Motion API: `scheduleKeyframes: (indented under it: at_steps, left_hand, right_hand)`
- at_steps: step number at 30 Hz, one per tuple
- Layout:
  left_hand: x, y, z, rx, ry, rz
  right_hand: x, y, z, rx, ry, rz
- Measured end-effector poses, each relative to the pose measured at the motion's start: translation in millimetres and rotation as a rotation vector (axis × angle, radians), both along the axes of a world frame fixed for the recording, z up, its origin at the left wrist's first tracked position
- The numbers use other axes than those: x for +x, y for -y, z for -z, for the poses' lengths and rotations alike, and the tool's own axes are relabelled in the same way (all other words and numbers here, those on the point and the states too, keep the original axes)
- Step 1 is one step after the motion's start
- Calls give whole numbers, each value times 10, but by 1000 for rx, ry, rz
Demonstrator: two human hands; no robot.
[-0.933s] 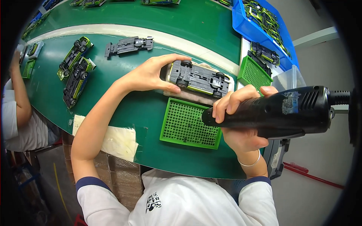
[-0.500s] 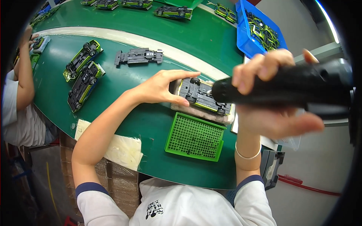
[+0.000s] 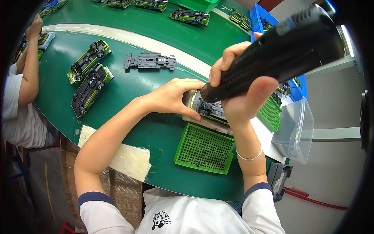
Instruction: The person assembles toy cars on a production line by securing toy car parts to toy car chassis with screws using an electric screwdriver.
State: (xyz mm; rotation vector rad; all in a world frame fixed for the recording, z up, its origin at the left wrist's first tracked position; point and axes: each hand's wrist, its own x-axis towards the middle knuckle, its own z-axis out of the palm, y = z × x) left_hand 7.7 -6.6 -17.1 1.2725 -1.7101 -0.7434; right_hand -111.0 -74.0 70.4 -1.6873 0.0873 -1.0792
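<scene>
A toy car (image 3: 215, 112) lies wheels up on a pale pad (image 3: 210, 124), its dark underside showing. My left hand (image 3: 171, 97) grips the car's left end between thumb and fingers. In my right hand (image 3: 238, 110) is a black electric screwdriver (image 3: 272, 52), slanting down to the left. Its nose is over the car's left end, close to my left fingertips. The bit is hidden, so contact cannot be seen. Just in front of the pad lies a green perforated tray (image 3: 204, 148) with small dark pieces in some holes.
Left of the pad are a loose grey chassis (image 3: 150, 61) and two upturned cars (image 3: 87, 62). More upturned cars (image 3: 189, 16) line the far green surface. At right stand a clear plastic box (image 3: 294, 130), another green tray (image 3: 269, 113) and a blue bin (image 3: 300, 87). A co-worker's arm (image 3: 29, 78) is far left.
My right hand has brought the screwdriver left, from the middle of the car's underside to its left end. My left hand keeps its grip. The view has shifted slightly.
</scene>
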Motion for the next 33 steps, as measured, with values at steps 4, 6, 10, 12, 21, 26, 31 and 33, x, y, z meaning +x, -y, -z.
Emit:
scheduleKeyframes:
  at_steps: [4,6,10,12,21,26,31,33]
  left_hand:
    - [-3,-2,22,-30,-16,-14]
    - [-18,-1,22,-62,-63,-11]
    - [-17,0,27,-89,-66,-7]
    - [-22,-1,12,-89,-81,13]
    - [-25,20,60,-109,-38,-9]
    - [9,44,124,-125,-8,-24]
    - [-17,71,171,-103,-67,8]
    - [-17,41,150,-93,-70,4]
  right_hand:
    - [41,-18,31,-30,-48,27]
    - [47,-33,45,-11,-39,17]
    - [55,-4,47,-26,-79,-31]
    - [46,-6,57,-16,-100,-16]
    - [-45,33,19,-121,-125,-54]
    - [-274,14,-111,6,148,-227]
    - [-616,-96,146,18,180,-367]
    - [-621,-110,239,-22,100,-301]
